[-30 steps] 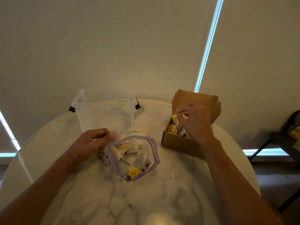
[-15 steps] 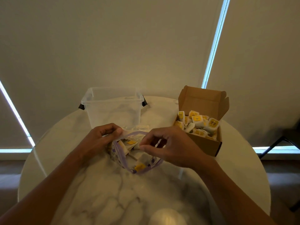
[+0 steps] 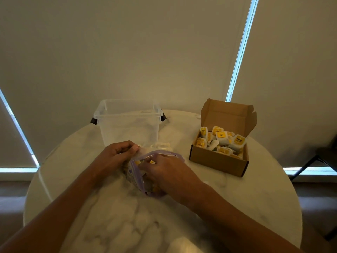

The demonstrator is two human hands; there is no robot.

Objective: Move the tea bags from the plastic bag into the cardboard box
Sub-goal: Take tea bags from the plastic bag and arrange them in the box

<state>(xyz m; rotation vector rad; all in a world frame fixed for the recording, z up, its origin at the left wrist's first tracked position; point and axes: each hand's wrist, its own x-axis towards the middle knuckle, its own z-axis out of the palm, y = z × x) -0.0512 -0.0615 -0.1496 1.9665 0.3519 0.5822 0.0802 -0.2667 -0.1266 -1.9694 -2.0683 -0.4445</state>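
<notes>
Surface: round white marble-look table [image 3: 255,207], grey veining, glossy.
Right hand [image 3: 164,170]: reaching into the mouth of the plastic bag [image 3: 135,178], fingers curled down among the contents; cannot tell whether anything is pinched.
Plastic bag: at table centre, slumped flat, clear film with purple zip rim, mouth open.
Left hand [image 3: 114,156]: pinching the left edge of the bag mouth between thumb and fingers, holding it open.
Handling: tea bags [image 3: 137,162] likely very light, soft, easily crushed; wrappers probably a little slick. Best taken by fingertip pinch across the flat faces, one or a few at a time. Limp film, so bracing at the rim needed.
Look: small white packets with yellow square labels; only a few visible through the film beside the fingers.
Clear tub [image 3: 127,128]: just behind the bag, lidless, dark side latches; contents hard to make out.
Cardboard box [image 3: 218,161]: right of the bag, apart from it, lid flap upright, heaped with boxed tea bags [image 3: 221,138] to about rim level.
Progress: judged well along, few left in the bag.
Background: beige roller blinds [image 3: 145,52], bright daylight slits between.
</notes>
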